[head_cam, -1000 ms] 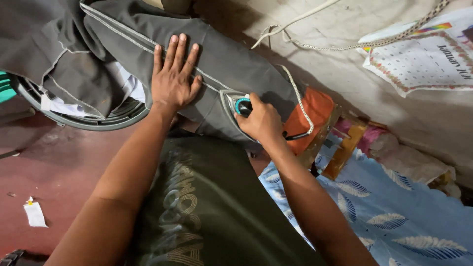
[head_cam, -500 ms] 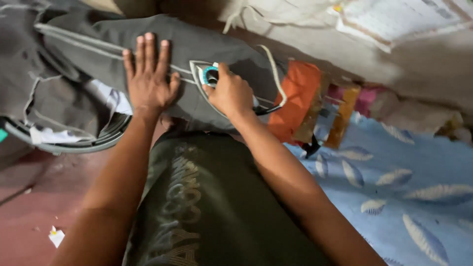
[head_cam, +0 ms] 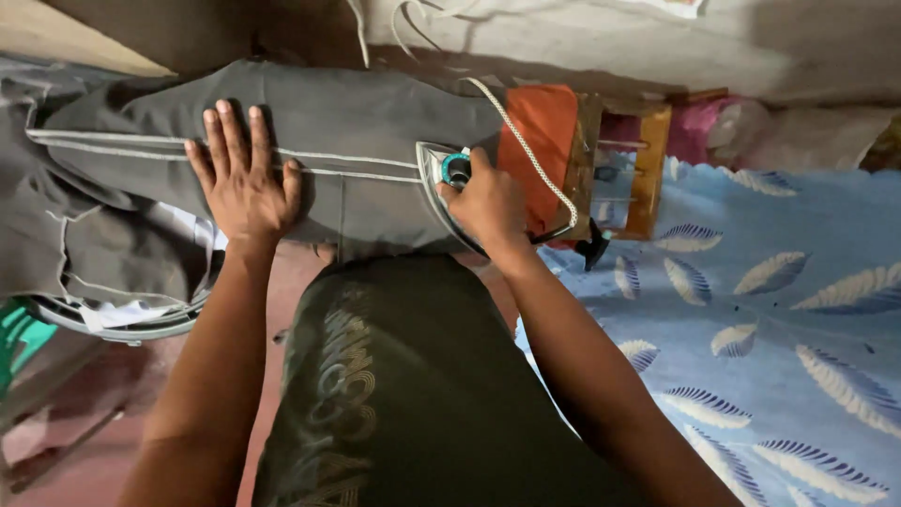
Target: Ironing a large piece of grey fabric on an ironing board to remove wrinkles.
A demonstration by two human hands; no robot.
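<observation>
On smooth grey garment [head_cam: 375, 122]: left hand [head_cam: 242, 178] flat, right hand [head_cam: 488, 202] gripping pointed iron [head_cam: 441, 174]

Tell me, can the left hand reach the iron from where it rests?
Probably yes: the left hand lies flat on the grey garment, and only smooth cloth separates it from the iron, which the right hand already grips.

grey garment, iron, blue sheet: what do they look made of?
Grey garment: woven cloth, matte, likely cotton blend; it creases softly. Iron under the right hand: shiny metal base, plastic dial. Blue sheet: thin printed fabric, feather pattern, wrinkled.
</observation>
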